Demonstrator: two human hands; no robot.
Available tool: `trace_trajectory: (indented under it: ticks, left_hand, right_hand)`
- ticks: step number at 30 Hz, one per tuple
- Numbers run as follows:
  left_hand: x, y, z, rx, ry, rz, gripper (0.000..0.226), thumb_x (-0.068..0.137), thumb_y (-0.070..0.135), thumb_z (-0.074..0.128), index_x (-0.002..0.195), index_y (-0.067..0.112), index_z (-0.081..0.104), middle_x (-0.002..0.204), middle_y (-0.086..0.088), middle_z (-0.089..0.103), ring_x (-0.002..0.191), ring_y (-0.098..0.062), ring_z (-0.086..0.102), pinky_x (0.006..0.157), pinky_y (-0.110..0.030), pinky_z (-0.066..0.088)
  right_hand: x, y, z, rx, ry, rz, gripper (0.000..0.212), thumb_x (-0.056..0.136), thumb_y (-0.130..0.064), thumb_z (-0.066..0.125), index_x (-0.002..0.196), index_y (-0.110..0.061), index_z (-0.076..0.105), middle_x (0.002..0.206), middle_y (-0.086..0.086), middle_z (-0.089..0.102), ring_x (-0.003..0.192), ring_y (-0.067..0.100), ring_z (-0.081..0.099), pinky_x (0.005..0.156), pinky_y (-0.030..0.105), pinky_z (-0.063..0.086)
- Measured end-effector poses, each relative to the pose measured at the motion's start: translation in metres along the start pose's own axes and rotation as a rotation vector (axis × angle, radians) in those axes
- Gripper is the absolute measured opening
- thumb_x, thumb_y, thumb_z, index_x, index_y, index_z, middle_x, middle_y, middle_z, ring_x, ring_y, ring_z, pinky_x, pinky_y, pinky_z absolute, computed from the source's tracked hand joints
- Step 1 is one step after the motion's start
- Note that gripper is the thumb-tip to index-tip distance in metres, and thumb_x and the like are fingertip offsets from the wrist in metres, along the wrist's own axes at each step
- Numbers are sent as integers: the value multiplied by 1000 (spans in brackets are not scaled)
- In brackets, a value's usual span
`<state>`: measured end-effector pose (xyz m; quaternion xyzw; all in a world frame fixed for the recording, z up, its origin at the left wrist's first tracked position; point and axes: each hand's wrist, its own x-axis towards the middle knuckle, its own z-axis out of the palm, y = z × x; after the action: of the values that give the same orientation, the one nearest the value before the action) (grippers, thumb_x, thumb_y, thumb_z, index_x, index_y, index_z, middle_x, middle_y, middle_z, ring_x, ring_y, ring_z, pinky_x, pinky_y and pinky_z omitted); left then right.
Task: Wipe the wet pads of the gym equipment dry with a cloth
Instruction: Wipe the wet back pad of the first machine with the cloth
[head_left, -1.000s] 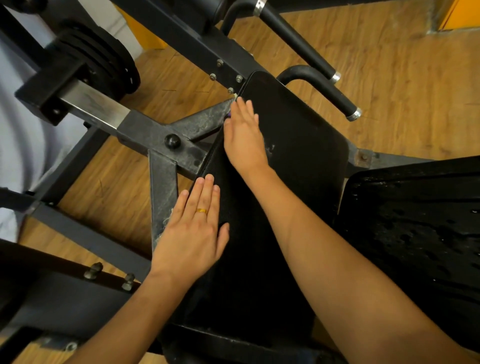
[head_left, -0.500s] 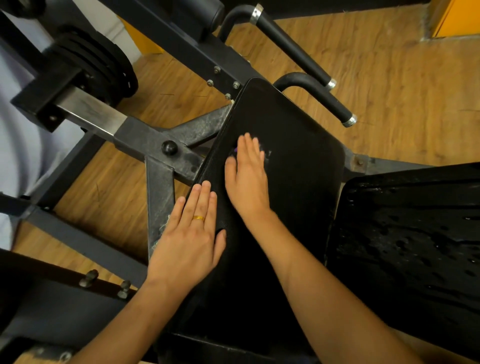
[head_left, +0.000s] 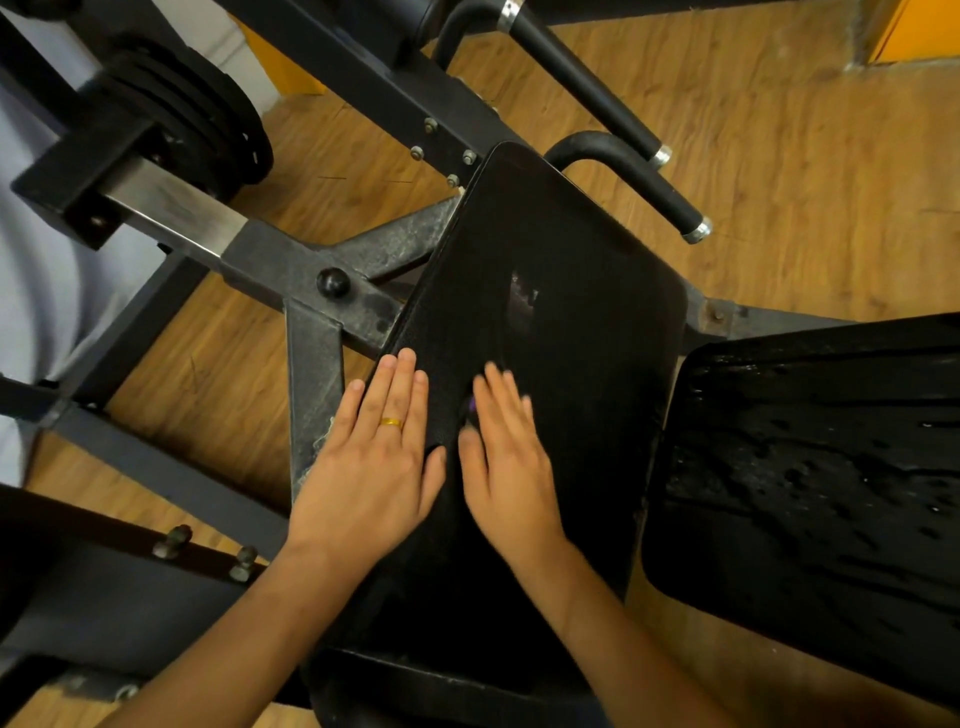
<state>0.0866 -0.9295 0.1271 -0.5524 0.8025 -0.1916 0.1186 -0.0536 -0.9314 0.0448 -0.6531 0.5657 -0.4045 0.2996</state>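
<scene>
A long black pad (head_left: 576, 249) of the gym machine runs away from me in the middle of the view, with a small shiny wet streak (head_left: 522, 301) near its centre. My left hand (head_left: 363, 467) lies flat on the pad's left edge, fingers straight, a gold ring on one finger. My right hand (head_left: 506, 467) presses flat on the pad just beside it, blurred by motion. A tiny purple scrap (head_left: 471, 404) peeks out under its forefinger; whatever cloth is under the palm is hidden. A second black pad (head_left: 805, 467) at the right is covered in water drops.
Dark steel frame bars (head_left: 311, 332) pass under the pad's left side. Stacked weight plates (head_left: 202, 119) sit at the upper left. Two black padded handles (head_left: 628, 176) jut out beyond the pad's far end. Wooden floor (head_left: 805, 156) surrounds the machine.
My right hand has slid down the pad from its far left corner toward me, ending next to my left hand. The left hand has stayed on the pad's edge.
</scene>
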Motion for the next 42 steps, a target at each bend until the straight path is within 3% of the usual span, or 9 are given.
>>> trace_trajectory:
  ticks: [4,9,14,26,31,37,42]
  left_hand:
    - [0,0,1,5,2,3,73,103,45,30,156,-4,20,166,-24,11,155,-33,10,124,-51,19]
    - [0,0,-1,10,0,-4,73,103,45,30,156,-4,20,165,-24,12,155,-33,10,124,-51,18]
    - [0,-1,0,11,5,4,73,103,45,29,157,-3,19,166,-23,10,155,-33,9,124,-51,19]
    - [0,0,1,-4,19,2,73,103,44,30,157,-3,18,166,-23,9,156,-33,10,124,-51,19]
    - [-1,0,2,-2,19,-3,73,103,45,31,157,-3,19,166,-23,10,155,-32,11,124,-50,19]
    - [0,0,1,7,10,4,73,103,45,29,157,-3,19,166,-23,9,156,-33,9,125,-51,18]
    - [1,0,1,3,6,3,73,103,45,29,157,-3,18,166,-24,9,156,-33,9,125,-51,17]
  right_hand:
    - [-8,4,1,-73,-27,30,54,107,-27,33,157,-9,24,167,1,14,154,6,-2,123,24,-7]
    - [81,13,-14,-35,143,214,52,110,-23,30,158,-6,22,168,9,15,155,17,3,125,31,-1]
    - [151,34,-34,-16,173,333,52,110,-22,31,158,-6,23,168,10,15,156,21,5,127,38,3]
    - [-33,28,-1,-49,20,118,55,106,-23,30,158,-10,17,166,-4,7,154,3,-3,124,21,-5]
    - [-4,28,-5,-32,29,117,51,109,-17,34,157,-7,21,164,-6,7,154,5,-4,124,24,-4]
    - [81,28,-23,-34,113,217,50,109,-20,33,157,-5,25,168,7,16,155,15,3,124,28,-1]
    - [97,-7,-12,-54,1,-26,51,109,-20,34,157,-5,27,168,8,17,156,19,3,125,32,-1]
